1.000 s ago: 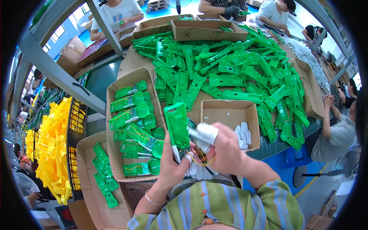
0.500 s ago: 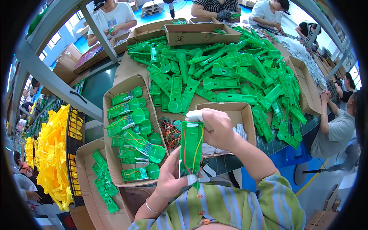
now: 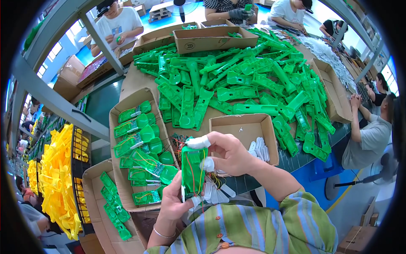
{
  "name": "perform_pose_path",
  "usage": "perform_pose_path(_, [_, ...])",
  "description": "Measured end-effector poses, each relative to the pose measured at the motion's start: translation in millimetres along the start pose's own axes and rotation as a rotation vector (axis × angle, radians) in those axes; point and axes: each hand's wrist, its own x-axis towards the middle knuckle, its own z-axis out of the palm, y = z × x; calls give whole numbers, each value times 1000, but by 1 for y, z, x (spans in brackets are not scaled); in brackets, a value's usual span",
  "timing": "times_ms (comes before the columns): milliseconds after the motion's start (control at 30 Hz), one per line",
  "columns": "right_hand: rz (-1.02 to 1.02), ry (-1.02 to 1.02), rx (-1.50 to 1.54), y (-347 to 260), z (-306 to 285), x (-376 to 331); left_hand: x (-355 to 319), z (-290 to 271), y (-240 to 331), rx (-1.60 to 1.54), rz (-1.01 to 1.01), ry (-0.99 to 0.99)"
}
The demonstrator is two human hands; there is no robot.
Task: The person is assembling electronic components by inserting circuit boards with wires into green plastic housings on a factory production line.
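Observation:
My left hand [image 3: 171, 201] grips the lower end of a green plastic shell [image 3: 196, 169], its open side facing up. A red and a yellow wire run lengthwise inside the shell. At its upper end, my right hand [image 3: 232, 154] is closed, with the white-wrapped index finger across the end and the wrapped thumb at the right side. Whether it also pinches a wire is hard to make out. Several white flat tabs [image 3: 218, 194] with wires lie just right of the shell. Left of my hands, a carton [image 3: 130, 100] holds shells fitted with wires and circuit boards.
A large heap of green shells [image 3: 245, 108] covers the table ahead. Nearby stands a carton [image 3: 230, 122] with white strips [image 3: 261, 150]. Another carton [image 3: 94, 186] at lower left holds green shells. Yellow parts [image 3: 63, 182] fill a black rack; a metal post [image 3: 63, 106] crosses at left. Co-workers sit around.
The shell and both hands have shifted left in the picture. My right hand has turned, and its wrapped thumb now shows at the shell's right side. The whole view has shifted slightly.

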Motion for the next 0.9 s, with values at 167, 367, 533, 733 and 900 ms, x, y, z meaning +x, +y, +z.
perform_pose_path(167, [148, 31, 75, 4, 3, 4, -1, 9, 5, -133, -114, 163])
perform_pose_path(367, [144, -28, 66, 7, 0, 17, 3, 1, 4, 4, -13, 90])
perform_pose_path(533, [34, 117, -649, 34, -78, 69, 50, -41, 27, -3, 80, 609])
perform_pose_path(733, [349, 62, -1677, 78, -161, 48, 83, -115, 37, -303, 122, 558])
perform_pose_path(900, [193, 91, -1552, 66, -170, 45, 60, -40, 41, 158, 307, 482])
